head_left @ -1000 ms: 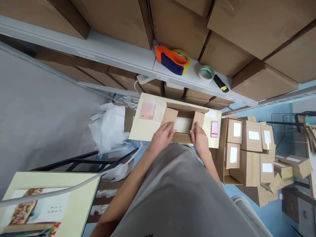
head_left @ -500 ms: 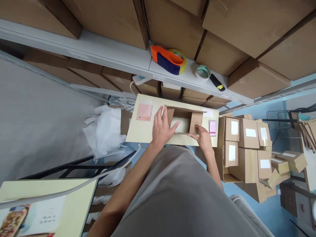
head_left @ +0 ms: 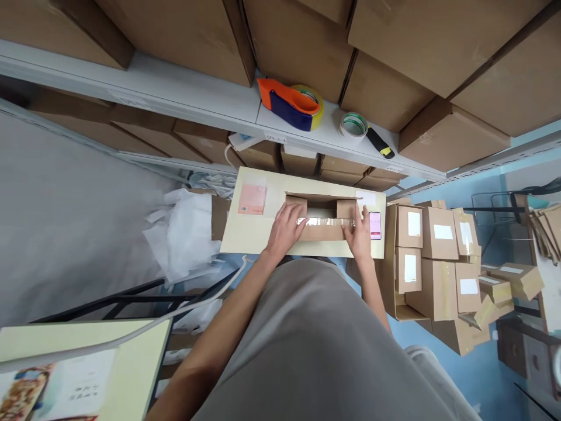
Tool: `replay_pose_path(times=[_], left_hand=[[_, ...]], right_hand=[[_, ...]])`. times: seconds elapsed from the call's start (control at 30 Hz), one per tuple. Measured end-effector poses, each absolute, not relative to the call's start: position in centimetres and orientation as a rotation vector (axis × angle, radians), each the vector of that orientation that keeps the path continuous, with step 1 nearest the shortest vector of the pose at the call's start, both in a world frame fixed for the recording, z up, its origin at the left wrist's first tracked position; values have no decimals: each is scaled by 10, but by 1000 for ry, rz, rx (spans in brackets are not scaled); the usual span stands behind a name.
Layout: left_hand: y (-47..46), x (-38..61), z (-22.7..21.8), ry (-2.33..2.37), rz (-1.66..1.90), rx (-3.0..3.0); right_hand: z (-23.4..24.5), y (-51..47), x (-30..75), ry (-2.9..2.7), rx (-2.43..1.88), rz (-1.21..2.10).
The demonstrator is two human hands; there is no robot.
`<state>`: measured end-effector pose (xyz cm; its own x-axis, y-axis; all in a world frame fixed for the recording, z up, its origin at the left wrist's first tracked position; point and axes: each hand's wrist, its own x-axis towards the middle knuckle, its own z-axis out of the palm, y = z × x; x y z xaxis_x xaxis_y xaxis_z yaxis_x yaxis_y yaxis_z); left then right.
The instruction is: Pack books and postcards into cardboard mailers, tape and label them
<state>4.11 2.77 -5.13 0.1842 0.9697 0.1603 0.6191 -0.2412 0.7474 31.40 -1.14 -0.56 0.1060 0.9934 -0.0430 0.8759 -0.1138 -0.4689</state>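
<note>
1. Cardboard lies under both your palms. Your left hand [head_left: 286,227] is spread flat on the near flap of the small brown cardboard box [head_left: 322,233], with the fingers released, pressing rather than clasping.
2. Your right hand [head_left: 362,234] is likewise unclenched. It is cupped against the box's right end, with the thumb along the flap's edge.
3. Between your hands, a strip of clear glossy tape [head_left: 326,222] runs along the near flap's free edge. The two short end flaps are folded inward, and something white [head_left: 321,210] shows in the gap beyond them.
4. By my reading you are at the flap-closing step, with the top not yet shut. Closing it calls for keeping the near flap pressed flat so the edges meet under that tape.
5. The box sits mid-way along the pale yellow board [head_left: 263,234], touching both hands. A pink-screened phone [head_left: 375,225] lies just beside your right hand, and a pink card [head_left: 252,200] lies off to the left.
6. On the grey shelf [head_left: 197,96] above rests an orange-and-blue tape dispenser [head_left: 289,105].
</note>
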Motion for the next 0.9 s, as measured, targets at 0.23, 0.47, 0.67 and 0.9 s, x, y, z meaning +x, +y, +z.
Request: replay_pose_path(times=[0.23,0.47,0.67,0.9], left_hand=[[32,38,-35,1580,934,1999],[24,35,-42,1590,858,1905],[16,39,-62,1735,1099,1567],[24,48,-83,1700,1230,892]], right_hand=[[-5,1,326,-1944,-1948,425],[-15,4,339,-1933,-1914,521],[-45,14,343,-1374,-1966,722],[-62,21,353,-1056,-1819,1313]])
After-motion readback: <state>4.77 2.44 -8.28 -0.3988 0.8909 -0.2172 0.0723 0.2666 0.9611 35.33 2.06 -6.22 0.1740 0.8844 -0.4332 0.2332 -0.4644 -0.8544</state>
